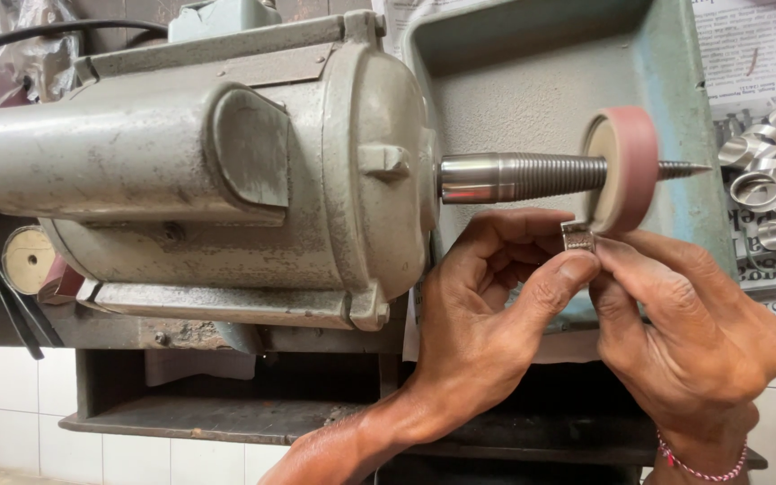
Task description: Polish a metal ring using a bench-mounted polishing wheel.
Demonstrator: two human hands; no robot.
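1. Nearest the camera, the left hand (487, 305) and the right hand (684, 332) meet under the wheel; both are pinched shut on one small metal ring (578, 237), thumbs and forefingers closed on it from either side; a red and white cord bracelet (702, 467) circles the right wrist.
2. The ring sits at the fingertips, touching or just short of the lower edge of the pink wheel (620, 169); I cannot tell which; whether the wheel is turning also cannot be read.
3. The step in hand looks like polishing the ring's outer face; as a judgement, the next move calls for a firm pinch, light even pressure, and fingertips kept clear of the threaded spindle (523, 177).
4. Behind, the grey motor (199, 171) fills the left; the spindle runs from it through the wheel to a bare point.
5. Farther back stands a green hood (532, 81); at the right, a heap of shiny rings (774, 171) lies on newspaper (756, 45).
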